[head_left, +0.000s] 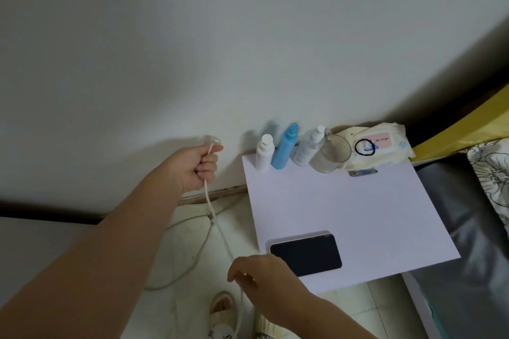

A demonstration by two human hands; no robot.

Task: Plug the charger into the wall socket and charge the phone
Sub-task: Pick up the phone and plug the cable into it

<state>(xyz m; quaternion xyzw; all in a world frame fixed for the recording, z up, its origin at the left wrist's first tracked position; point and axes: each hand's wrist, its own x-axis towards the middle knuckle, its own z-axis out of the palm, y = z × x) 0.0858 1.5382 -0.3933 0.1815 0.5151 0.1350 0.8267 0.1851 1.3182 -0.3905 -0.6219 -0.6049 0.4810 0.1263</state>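
My left hand [197, 168] is raised against the white wall, fisted around the white charger cable [210, 205] near its upper end, which pokes out above the fist. I cannot make out a socket behind the hand. The cable hangs down from the fist with a knot, then runs to my right hand [257, 276], which pinches it lower down, beside the table's front left corner. The phone [305, 254], dark screen up, lies on the white bedside table [344, 209] just right of my right hand, with no cable in it.
At the table's back stand three bottles [285, 150], a clear glass [330, 155] and a pack of wipes [380, 147] with a black hair tie on it. A bed with floral bedding [493, 170] is on the right. Slippers [221, 311] and loose cable lie on the tiled floor.
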